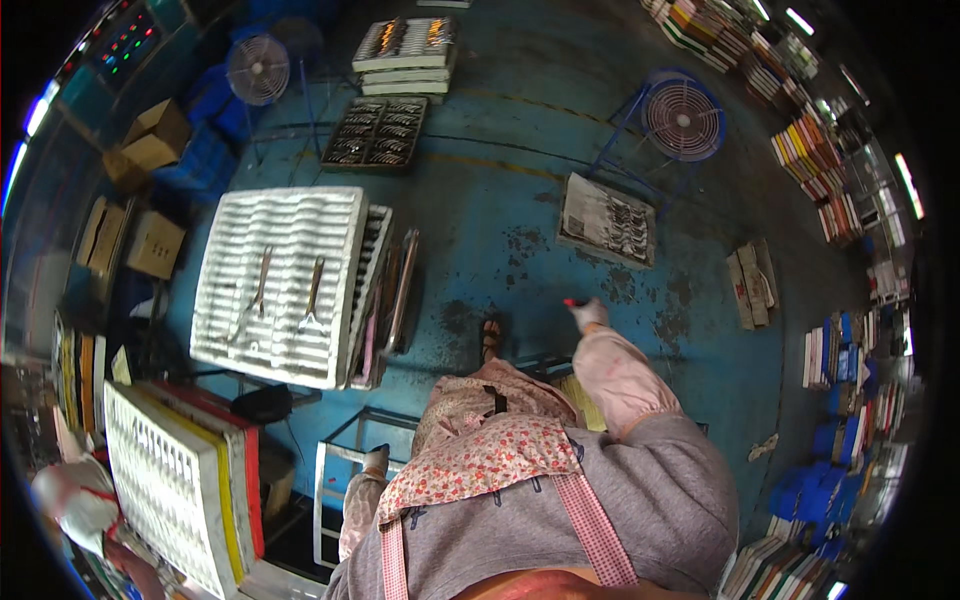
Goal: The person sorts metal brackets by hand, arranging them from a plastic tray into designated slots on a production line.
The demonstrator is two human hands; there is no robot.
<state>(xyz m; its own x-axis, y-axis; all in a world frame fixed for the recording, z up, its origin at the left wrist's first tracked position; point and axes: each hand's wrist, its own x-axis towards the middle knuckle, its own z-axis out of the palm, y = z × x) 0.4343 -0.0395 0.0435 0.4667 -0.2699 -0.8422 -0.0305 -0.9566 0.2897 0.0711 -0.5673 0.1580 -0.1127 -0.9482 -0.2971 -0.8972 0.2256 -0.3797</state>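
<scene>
My right hand [590,313], in a white glove, is stretched out over the blue floor [500,200], and a small red bit shows at its fingertips. Whether that hand holds something is unclear. My left hand [376,459] hangs low beside a white metal frame [325,480]; its fingers are too small to read. Both forearms wear pink sleeve covers, and a floral apron [480,450] covers my front. To my left a white ribbed tray [230,290] carries two metal utensils [312,300] lying side by side.
Two standing fans [258,68] [683,118] stand further off. Trays of metal utensils [377,132] are stacked on the floor ahead, and another tray [607,220] lies near the right fan. Cardboard boxes [150,135] sit at the left. Another person [75,500] is at lower left.
</scene>
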